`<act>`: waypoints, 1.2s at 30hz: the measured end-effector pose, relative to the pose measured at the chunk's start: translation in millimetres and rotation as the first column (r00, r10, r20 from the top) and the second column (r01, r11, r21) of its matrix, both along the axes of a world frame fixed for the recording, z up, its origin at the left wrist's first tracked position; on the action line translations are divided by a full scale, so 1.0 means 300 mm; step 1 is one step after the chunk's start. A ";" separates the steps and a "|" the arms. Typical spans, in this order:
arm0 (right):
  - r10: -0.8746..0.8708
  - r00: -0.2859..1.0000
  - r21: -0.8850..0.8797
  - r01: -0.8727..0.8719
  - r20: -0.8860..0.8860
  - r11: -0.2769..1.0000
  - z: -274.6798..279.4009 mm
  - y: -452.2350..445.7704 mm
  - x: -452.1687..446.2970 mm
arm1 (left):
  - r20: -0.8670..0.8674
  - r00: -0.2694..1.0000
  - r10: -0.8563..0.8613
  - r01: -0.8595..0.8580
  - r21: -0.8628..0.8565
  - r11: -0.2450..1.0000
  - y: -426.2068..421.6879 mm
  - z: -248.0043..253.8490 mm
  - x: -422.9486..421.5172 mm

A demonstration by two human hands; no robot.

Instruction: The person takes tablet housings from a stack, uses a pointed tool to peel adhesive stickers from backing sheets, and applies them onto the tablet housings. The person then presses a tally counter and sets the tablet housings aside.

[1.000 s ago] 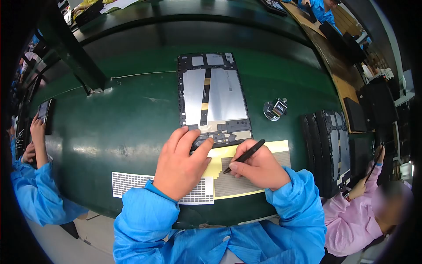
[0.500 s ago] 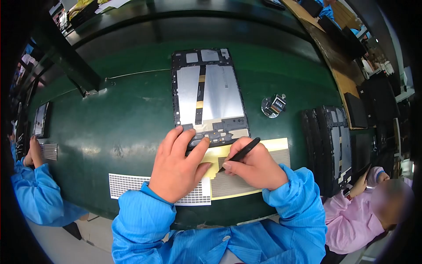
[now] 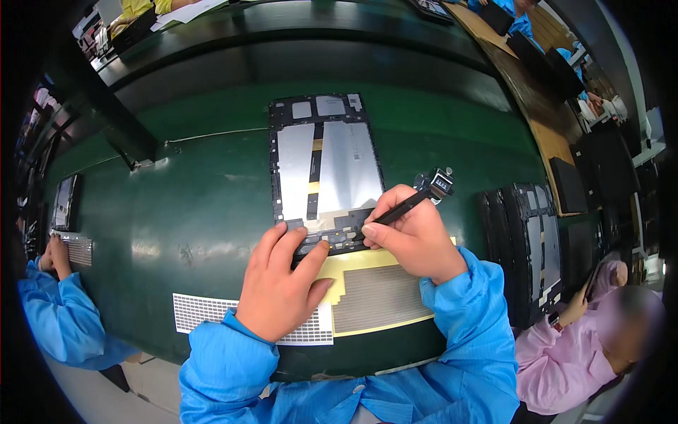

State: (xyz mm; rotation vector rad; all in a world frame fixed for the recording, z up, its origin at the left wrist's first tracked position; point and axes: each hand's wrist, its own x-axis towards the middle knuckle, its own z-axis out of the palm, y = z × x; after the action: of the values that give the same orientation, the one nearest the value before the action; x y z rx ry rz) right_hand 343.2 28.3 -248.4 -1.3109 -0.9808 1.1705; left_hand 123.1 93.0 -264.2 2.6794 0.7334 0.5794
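A black tablet frame [image 3: 364, 166] with a silver metal back lies face down on the table, a dark flex cable [image 3: 314, 169] running down its middle. Fingers spread, my left hand [image 3: 279, 286] rests its fingertips on the frame's lower left edge. Black tweezers [image 3: 401, 208] are pinched in my right hand [image 3: 420, 244], their tip over the lower right part of the frame. What the tip carries is too small to tell. Under my hands lie a yellow sheet of thin grey strips [image 3: 381, 300] and a white sheet of small black labels [image 3: 205, 311].
A small metal tally counter [image 3: 439, 184] stands right of the frame. More tablet frames [image 3: 533, 240] lean in a row at the right, near a person in a pink sleeve [image 3: 551, 353]. Another worker's hands [image 3: 56, 256] are at the far left. A dark post [image 3: 116, 120] rises at upper left.
My right hand has moved the tweezers up from the yellow sheet to the tablet frame's lower right part. My left hand stays on the frame's edge. The view has tilted slightly.
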 end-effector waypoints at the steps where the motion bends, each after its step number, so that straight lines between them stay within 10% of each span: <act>1: 0.003 1.000 -0.001 -0.003 -0.002 1.000 0.001 0.002 0.001 | -0.007 1.000 0.004 -0.004 0.002 1.000 0.000 0.001 0.001; 13: 0.071 0.975 0.070 -0.087 0.209 0.994 -0.012 -0.018 0.009 | 0.004 1.000 0.007 -0.007 0.015 1.000 -0.006 0.002 -0.002; 19: -0.211 0.960 0.126 0.236 -0.184 0.963 0.042 -0.081 -0.046 | 0.028 1.000 0.001 -0.001 0.012 1.000 -0.004 -0.005 -0.004; 24: 0.122 0.993 -0.104 -0.121 0.000 0.987 -0.015 -0.193 -0.199 | 0.049 0.999 0.019 -0.021 0.033 0.999 0.000 -0.020 -0.009; 36: 0.262 0.958 -0.183 -0.239 0.114 0.954 -0.030 -0.234 -0.243 | 0.034 0.999 0.012 -0.011 -0.042 0.999 0.000 -0.012 -0.018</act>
State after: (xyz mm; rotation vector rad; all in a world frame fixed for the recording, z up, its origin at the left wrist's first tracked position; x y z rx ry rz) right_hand 270.3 -42.0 -257.5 -1.4455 -1.1973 1.3951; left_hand 117.6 93.0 -267.9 2.6220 0.7436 0.6046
